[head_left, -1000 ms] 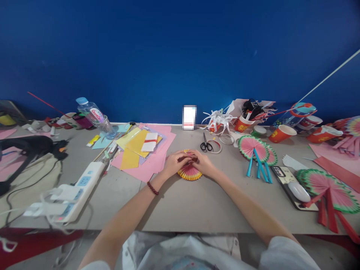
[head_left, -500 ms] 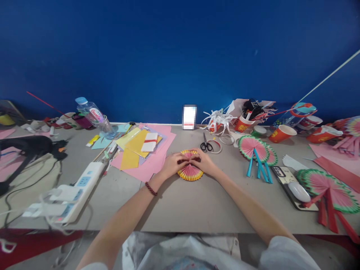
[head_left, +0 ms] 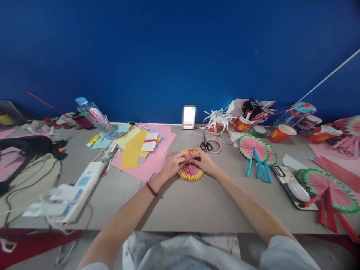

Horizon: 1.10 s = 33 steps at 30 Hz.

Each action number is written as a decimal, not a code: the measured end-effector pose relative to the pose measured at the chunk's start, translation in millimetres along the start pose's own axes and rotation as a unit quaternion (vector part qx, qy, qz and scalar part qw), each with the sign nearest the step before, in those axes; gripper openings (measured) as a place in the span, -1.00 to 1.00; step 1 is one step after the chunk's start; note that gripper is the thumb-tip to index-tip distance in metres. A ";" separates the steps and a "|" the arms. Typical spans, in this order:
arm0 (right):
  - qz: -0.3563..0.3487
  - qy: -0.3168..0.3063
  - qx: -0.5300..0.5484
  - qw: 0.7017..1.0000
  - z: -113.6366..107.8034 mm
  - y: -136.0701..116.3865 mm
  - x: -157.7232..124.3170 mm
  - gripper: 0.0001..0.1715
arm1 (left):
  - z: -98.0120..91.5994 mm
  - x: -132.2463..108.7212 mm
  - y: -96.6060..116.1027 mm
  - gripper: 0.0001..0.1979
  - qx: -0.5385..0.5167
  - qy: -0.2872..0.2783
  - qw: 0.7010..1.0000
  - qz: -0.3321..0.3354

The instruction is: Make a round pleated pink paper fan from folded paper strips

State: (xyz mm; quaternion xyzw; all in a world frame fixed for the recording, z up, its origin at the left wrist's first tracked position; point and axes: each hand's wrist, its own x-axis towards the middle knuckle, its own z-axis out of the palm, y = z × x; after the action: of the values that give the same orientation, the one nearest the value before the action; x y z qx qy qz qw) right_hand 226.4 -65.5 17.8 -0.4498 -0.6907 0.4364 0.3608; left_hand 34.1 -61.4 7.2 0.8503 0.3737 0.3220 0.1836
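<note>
A round pleated paper fan (head_left: 191, 173), pink with a yellow rim, lies on the grey table (head_left: 194, 210) in front of me. My left hand (head_left: 173, 164) grips it from the left side, fingers closed at its centre. From the right, my right hand (head_left: 203, 160) also pinches the fan near the middle, its fingertips close to those of the left. The hands cover the fan's centre and part of its sides. Black-handled scissors (head_left: 206, 145) and a roll of tape (head_left: 216, 146) rest just beyond my right hand.
Pink paper (head_left: 165, 137) and yellow sheets (head_left: 129, 158) lie at left, near a power strip (head_left: 84, 187) and a tilted plastic bottle (head_left: 97, 117). Finished-looking pleated fans (head_left: 253, 148), a mouse (head_left: 298, 191) and paper cups (head_left: 282, 134) stand or lie at right. A phone (head_left: 189, 117) leans on the blue wall.
The fingers of my left hand have shifted slightly at the fan's centre. The fan and my right hand stay in nearly the same place.
</note>
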 end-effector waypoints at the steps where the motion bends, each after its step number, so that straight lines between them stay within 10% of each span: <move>1: -0.001 0.000 0.001 1.000 -0.2 0.9 0.1 -0.53 | -0.3 0.2 -0.3 -0.73 0.008 -0.004 1.000 0.005; 33: -0.008 -0.004 0.011 1.000 -1.4 3.4 1.5 -0.57 | 3.4 7.1 10.8 -0.91 0.063 -0.008 0.997 -0.039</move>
State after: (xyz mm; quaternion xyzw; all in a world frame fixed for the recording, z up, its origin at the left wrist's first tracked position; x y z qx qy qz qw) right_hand 228.2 -62.9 15.3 -0.4388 -0.6908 0.4426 0.3666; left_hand 45.7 -63.3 13.6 0.8475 0.4244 0.2840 0.1447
